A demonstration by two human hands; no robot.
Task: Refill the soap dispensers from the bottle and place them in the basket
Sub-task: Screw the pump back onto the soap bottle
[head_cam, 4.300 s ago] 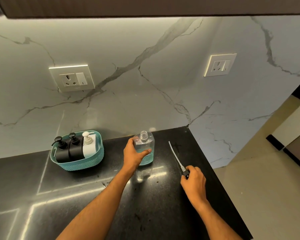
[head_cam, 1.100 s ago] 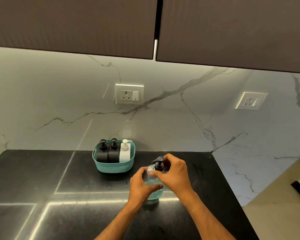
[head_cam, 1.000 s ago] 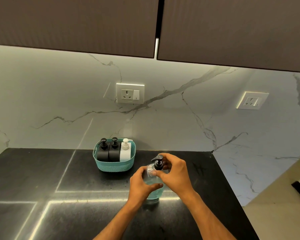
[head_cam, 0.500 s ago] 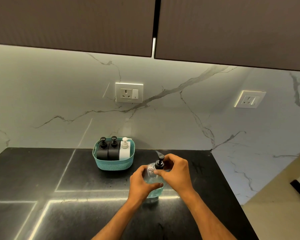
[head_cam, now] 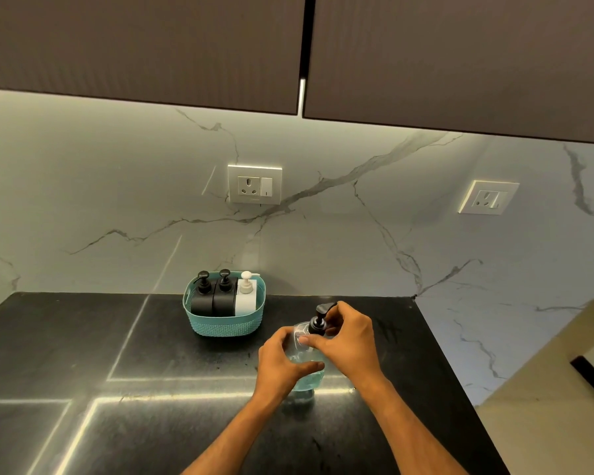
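A clear bottle [head_cam: 307,380] with blue liquid stands on the black counter [head_cam: 151,337]. My left hand [head_cam: 283,363] grips its body from the left. My right hand [head_cam: 348,339] pinches the collar of the black pump top [head_cam: 318,320] that sits on the bottle's neck. Behind and to the left, a teal basket [head_cam: 224,326] holds two black soap dispensers [head_cam: 202,296] [head_cam: 224,293] and one white dispenser [head_cam: 246,296], all upright in a row.
The counter's right edge [head_cam: 460,389] drops off to a beige floor. A marble wall with two sockets [head_cam: 254,184] [head_cam: 488,197] rises behind. Dark cabinets [head_cam: 151,46] hang overhead.
Earlier the pump lay on the counter under my right hand and the bottle's neck was bare. Now the pump sits on the bottle, and its nozzle has turned over the last second.
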